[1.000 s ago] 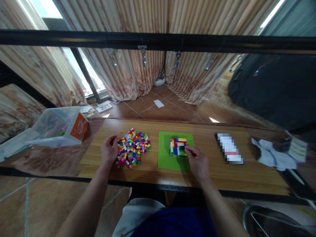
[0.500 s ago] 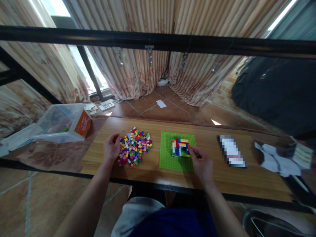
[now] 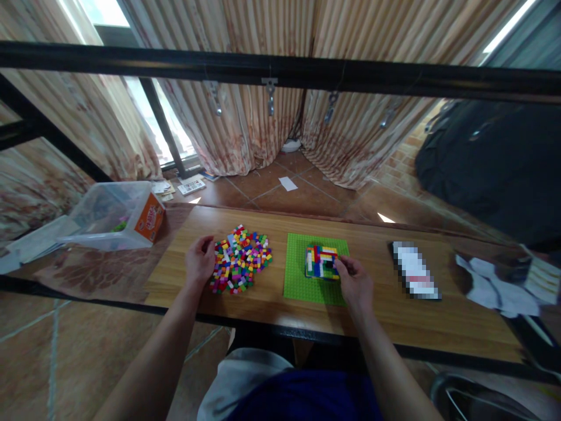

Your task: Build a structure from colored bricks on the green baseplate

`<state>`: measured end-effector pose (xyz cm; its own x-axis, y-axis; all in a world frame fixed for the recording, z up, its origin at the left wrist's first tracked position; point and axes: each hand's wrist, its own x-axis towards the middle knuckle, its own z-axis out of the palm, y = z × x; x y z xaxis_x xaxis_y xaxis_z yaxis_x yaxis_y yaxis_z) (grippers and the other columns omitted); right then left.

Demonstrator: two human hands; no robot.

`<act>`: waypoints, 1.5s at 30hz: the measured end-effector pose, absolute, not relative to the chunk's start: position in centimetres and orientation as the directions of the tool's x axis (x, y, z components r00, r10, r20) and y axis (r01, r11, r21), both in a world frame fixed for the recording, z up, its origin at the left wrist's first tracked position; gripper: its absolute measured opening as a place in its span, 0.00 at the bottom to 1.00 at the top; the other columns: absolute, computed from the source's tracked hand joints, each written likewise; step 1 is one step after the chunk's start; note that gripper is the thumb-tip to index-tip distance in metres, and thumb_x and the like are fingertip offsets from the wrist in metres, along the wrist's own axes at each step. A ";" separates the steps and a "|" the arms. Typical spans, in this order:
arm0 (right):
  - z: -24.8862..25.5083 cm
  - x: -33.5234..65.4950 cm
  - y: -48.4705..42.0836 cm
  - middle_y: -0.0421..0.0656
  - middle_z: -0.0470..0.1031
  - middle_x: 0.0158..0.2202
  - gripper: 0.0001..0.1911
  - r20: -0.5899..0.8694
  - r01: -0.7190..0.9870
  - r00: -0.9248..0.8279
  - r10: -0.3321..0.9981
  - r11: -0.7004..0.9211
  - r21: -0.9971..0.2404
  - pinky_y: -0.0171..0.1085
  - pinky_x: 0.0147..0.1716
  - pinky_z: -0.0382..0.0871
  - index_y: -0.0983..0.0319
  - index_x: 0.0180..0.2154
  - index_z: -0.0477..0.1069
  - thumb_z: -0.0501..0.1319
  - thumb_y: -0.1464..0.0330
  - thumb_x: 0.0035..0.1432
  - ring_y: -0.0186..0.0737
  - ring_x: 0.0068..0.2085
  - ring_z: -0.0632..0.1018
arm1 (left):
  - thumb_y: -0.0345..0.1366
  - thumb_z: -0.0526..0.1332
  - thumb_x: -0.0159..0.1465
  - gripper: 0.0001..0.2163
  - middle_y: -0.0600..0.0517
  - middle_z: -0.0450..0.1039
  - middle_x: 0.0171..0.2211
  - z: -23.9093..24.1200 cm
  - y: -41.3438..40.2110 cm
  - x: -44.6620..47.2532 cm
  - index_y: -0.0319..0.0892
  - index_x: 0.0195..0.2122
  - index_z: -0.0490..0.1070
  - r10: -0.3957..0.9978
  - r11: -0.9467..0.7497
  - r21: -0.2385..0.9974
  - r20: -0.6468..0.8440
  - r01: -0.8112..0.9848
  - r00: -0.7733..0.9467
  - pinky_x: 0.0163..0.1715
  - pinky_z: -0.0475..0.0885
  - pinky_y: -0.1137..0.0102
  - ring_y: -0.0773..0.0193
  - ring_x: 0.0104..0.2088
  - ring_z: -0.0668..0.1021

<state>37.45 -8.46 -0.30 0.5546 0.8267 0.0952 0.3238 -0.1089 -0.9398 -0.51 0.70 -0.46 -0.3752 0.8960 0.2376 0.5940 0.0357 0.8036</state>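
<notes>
A block build of mixed colours (image 3: 321, 261), with red, white, blue and yellow bricks on top, stands on a green baseplate (image 3: 295, 283). At its right edge is my right hand (image 3: 356, 282), thumb and fingers pinched together against the bricks. Whatever lies between those fingertips is too small to make out. A pile of small loose toy bricks (image 3: 241, 260) is spread to the left of the baseplate. My left hand (image 3: 200, 260) rests on the table at the pile's left edge with its fingers curled in; their inside is hidden.
The wooden table (image 3: 267, 313) also bears a phone (image 3: 415, 272) with a blurred screen, to the right. White papers (image 3: 497, 286) lie at the far right. A clear plastic bin (image 3: 109, 213) with an orange label stands at the left. A black bar (image 3: 289, 70) crosses above.
My right hand has shifted slightly at the build's right edge, its fingers closer over the bricks. My left hand stays beside the pile. The whole view has moved slightly.
</notes>
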 end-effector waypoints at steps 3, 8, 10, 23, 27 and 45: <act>-0.5 37.5 -8.5 0.52 0.81 0.40 0.26 0.079 0.312 0.559 0.825 -0.121 -0.942 0.45 0.42 0.74 0.66 0.43 0.77 0.64 0.51 0.52 0.45 0.39 0.80 | 0.39 0.57 0.60 0.12 0.48 0.79 0.38 -0.4 0.7 -0.5 0.42 0.41 0.76 0.894 0.041 0.802 0.237 0.596 -0.380 0.45 0.74 0.64 0.58 0.40 0.80; -0.1 37.3 -8.6 0.52 0.82 0.39 0.26 0.092 0.334 0.552 0.829 -0.119 -0.935 0.44 0.41 0.74 0.66 0.42 0.77 0.64 0.51 0.52 0.46 0.39 0.81 | 0.39 0.57 0.60 0.12 0.48 0.79 0.38 -0.3 0.6 -0.4 0.41 0.40 0.76 0.893 0.037 0.794 0.246 0.606 -0.377 0.45 0.74 0.66 0.59 0.39 0.80; 0.2 37.1 -8.7 0.53 0.82 0.39 0.26 0.118 0.372 0.547 0.829 -0.114 -0.921 0.44 0.40 0.74 0.65 0.42 0.78 0.63 0.51 0.53 0.46 0.38 0.81 | 0.39 0.57 0.60 0.12 0.48 0.79 0.38 -0.4 0.6 -0.4 0.41 0.40 0.76 0.894 0.032 0.792 0.249 0.610 -0.371 0.45 0.74 0.66 0.59 0.39 0.80; 0.4 37.5 -9.0 0.52 0.81 0.36 0.31 0.139 0.418 0.574 0.807 -0.142 -0.897 0.42 0.38 0.70 0.66 0.40 0.78 0.57 0.45 0.56 0.46 0.37 0.79 | 0.38 0.56 0.61 0.12 0.45 0.79 0.41 -0.8 0.7 -0.4 0.40 0.41 0.76 0.892 0.013 0.786 0.269 0.618 -0.362 0.48 0.73 0.62 0.57 0.42 0.79; -0.1 38.1 -9.1 0.51 0.80 0.35 0.32 0.105 0.304 0.648 0.754 -0.130 -0.944 0.39 0.35 0.69 0.67 0.41 0.76 0.55 0.44 0.57 0.42 0.33 0.78 | 0.36 0.57 0.61 0.12 0.46 0.79 0.40 -0.5 0.5 -0.2 0.40 0.41 0.76 0.891 0.029 0.791 0.257 0.611 -0.374 0.47 0.73 0.63 0.58 0.41 0.80; 1.9 34.9 -10.9 0.53 0.81 0.38 0.26 0.283 0.458 0.638 0.716 -0.057 -0.887 0.42 0.37 0.72 0.68 0.45 0.76 0.57 0.52 0.60 0.44 0.36 0.80 | 0.34 0.57 0.63 0.10 0.47 0.79 0.39 -0.4 0.2 0.1 0.41 0.40 0.76 0.891 0.008 0.796 0.269 0.605 -0.365 0.46 0.73 0.65 0.60 0.41 0.79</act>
